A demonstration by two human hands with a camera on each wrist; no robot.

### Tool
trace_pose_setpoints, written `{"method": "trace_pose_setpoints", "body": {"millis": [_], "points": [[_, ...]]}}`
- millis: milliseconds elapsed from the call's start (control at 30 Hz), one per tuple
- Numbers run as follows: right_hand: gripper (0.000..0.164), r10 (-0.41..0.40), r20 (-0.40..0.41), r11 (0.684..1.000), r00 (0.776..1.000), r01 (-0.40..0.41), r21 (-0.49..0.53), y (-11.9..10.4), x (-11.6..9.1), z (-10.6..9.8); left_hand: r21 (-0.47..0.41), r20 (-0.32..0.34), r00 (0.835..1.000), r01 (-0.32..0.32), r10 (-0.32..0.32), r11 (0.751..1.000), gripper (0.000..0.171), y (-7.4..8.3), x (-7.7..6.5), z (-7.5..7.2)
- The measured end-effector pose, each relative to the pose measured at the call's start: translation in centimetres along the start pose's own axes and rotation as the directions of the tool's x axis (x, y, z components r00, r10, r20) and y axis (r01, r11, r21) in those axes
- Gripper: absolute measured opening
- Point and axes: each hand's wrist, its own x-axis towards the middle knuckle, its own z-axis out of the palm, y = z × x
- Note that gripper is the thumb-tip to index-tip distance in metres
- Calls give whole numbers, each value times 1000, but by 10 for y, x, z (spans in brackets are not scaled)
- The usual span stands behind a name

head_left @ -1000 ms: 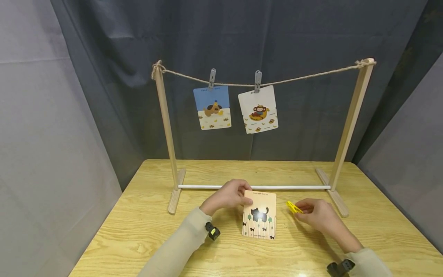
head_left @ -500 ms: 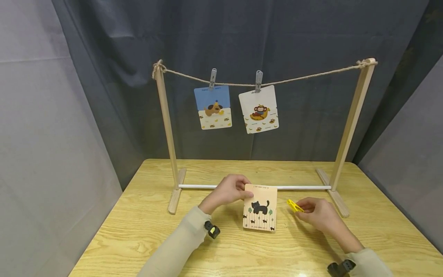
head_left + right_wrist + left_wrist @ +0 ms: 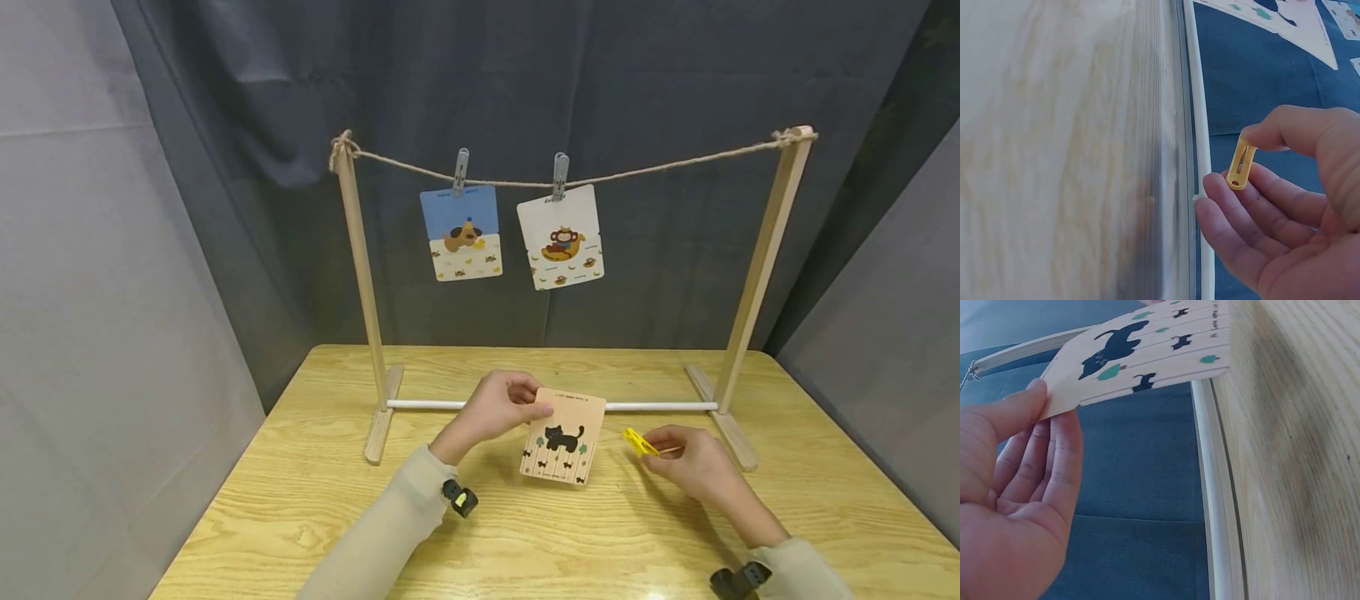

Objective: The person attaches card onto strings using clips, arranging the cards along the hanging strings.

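My left hand pinches the upper left corner of a peach card with a black cat on it, between thumb and fingers. The card is tilted and raised off the table, its shadow showing in the left wrist view. To its right, my right hand holds a yellow clothespin between thumb and fingertips; the right wrist view shows the clothespin close up. Above, a blue dog card and a white monkey card hang from a rope, each by a grey clothespin.
The rope is tied between two wooden posts standing on wooden feet. A white rod joins the posts low down, just behind the hands. The wood-grain table lies beneath, with a dark curtain behind it.
My left hand has lifted the cat card off the table, upward in the head view, and the card has turned to a slant. The right hand with the yellow clothespin has barely moved.
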Motion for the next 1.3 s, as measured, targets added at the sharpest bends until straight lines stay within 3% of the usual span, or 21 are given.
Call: {"method": "trace_pose_setpoints", "body": {"millis": [367, 833, 1100, 1300], "points": [[35, 8, -9, 1000, 1000, -7, 17, 0, 0, -4, -36, -88, 996, -37, 34, 999, 19, 8, -1, 1], [40, 37, -45, 995, 998, -33, 91, 2, 1, -9, -138, -145, 989, -51, 31, 989, 21, 16, -4, -3], [44, 52, -56, 993, 997, -46, 107, 1, -2, -15, -137, -171, 985, -44, 20, 990, 26, 19, -3, -2], [48, 98, -58, 980, 993, -87, 177, -1, 0, -21, -139, -178, 984, -50, 25, 989, 28, 19, -4, 0]]}}
